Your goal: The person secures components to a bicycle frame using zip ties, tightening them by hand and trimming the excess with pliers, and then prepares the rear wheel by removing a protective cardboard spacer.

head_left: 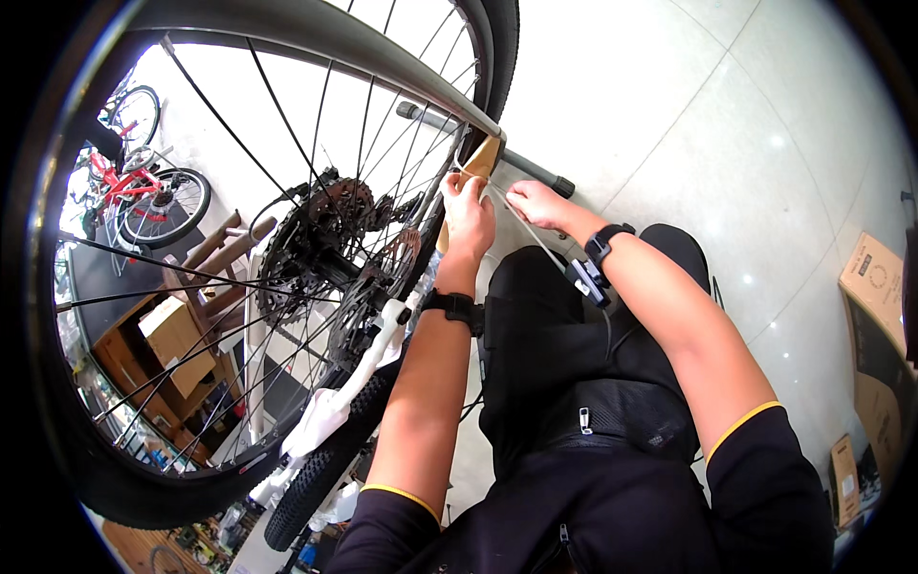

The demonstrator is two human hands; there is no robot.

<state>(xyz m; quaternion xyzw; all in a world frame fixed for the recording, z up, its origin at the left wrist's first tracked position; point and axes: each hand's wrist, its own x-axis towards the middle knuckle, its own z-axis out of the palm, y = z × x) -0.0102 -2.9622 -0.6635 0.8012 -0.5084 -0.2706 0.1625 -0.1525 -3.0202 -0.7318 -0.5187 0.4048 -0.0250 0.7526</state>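
Note:
A thin white strip loops by the lower end of a grey tube and trails toward my lap. My left hand is closed, thumb and fingertips pinching the strip beside a tan cardboard piece at the tube end. To its right, my right hand is closed with its fingertips at the same strip; its other fingers are curled under. Left of my arms stands a spoked bicycle wheel with a dark cassette and a brake rotor.
A grey bar with black end caps lies on the pale tiled floor beyond my hands. A second tyre is at lower left. A red bicycle and an open wooden cabinet stand behind the wheel; cardboard boxes stand far right.

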